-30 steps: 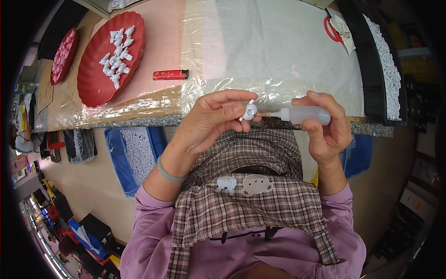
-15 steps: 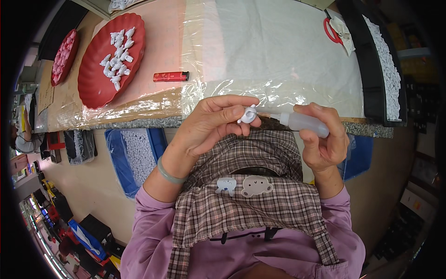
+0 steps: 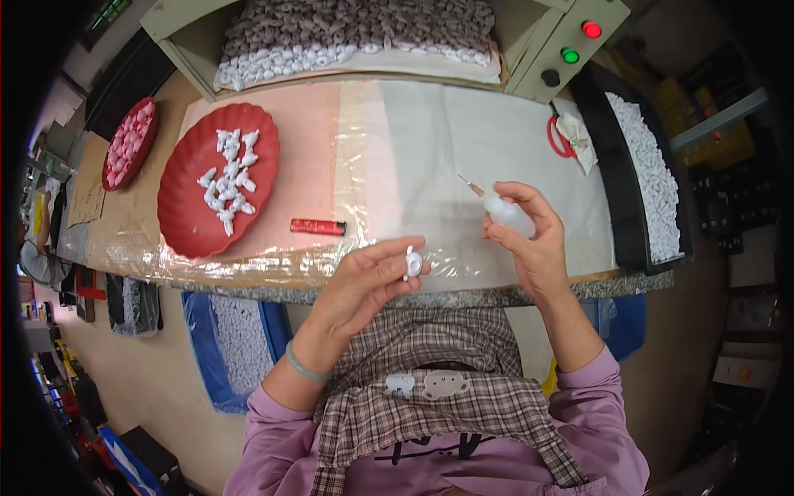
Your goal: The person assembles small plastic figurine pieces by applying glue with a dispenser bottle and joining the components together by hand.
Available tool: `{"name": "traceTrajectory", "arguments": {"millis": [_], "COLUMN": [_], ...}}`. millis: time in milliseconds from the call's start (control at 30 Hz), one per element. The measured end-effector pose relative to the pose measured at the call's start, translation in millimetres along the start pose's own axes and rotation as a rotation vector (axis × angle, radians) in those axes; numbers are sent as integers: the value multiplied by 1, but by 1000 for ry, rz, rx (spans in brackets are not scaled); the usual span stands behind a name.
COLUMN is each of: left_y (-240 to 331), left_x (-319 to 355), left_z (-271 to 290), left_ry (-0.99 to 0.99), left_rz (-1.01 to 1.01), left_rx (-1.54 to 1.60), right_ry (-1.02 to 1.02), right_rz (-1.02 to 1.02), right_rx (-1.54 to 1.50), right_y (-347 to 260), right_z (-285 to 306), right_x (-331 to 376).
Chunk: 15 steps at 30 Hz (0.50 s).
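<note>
Between the thumb and fingers of my left hand (image 3: 364,281) is a small white figure piece (image 3: 413,263) with a rounded, ring-like face. That hand is closed on it, just above the table's front edge. My right hand (image 3: 538,244) grips a translucent squeeze bottle (image 3: 510,217) with a thin needle tip. The needle points up and left, well apart from the white piece. Left of my hands, a red scalloped plate (image 3: 184,211) bears several white figure pieces (image 3: 229,183). A red lighter (image 3: 318,227) lies between the plate and my left hand.
At the back stands a beige machine (image 3: 566,50) with lit buttons and many small pieces inside. A black tray (image 3: 597,149) of white pieces and red-handled scissors (image 3: 556,139) are at right. A red bowl (image 3: 142,169) holds pink pieces. Below sits a blue crate (image 3: 198,347).
The bottle in my right hand has moved away from the white piece, its needle now tilted upward. The view has shifted, bringing the machine at the back into sight.
</note>
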<state>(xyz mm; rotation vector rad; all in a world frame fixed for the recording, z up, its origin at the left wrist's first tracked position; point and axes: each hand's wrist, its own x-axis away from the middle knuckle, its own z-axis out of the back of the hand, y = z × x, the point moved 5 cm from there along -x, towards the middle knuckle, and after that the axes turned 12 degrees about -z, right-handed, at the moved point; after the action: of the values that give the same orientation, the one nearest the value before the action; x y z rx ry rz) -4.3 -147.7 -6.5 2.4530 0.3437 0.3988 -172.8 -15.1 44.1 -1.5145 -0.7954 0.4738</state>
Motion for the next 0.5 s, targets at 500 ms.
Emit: {"name": "traceTrajectory", "arguments": {"millis": [500], "left_y": [11], "left_x": [-2], "left_z": [15], "left_ry": [-42], "left_rz": [-11], "left_rx": [62], "right_ry": [444], "right_rz": [409], "right_rx": [1143], "right_y": [-54], "right_z": [10], "right_x": [-257]}}
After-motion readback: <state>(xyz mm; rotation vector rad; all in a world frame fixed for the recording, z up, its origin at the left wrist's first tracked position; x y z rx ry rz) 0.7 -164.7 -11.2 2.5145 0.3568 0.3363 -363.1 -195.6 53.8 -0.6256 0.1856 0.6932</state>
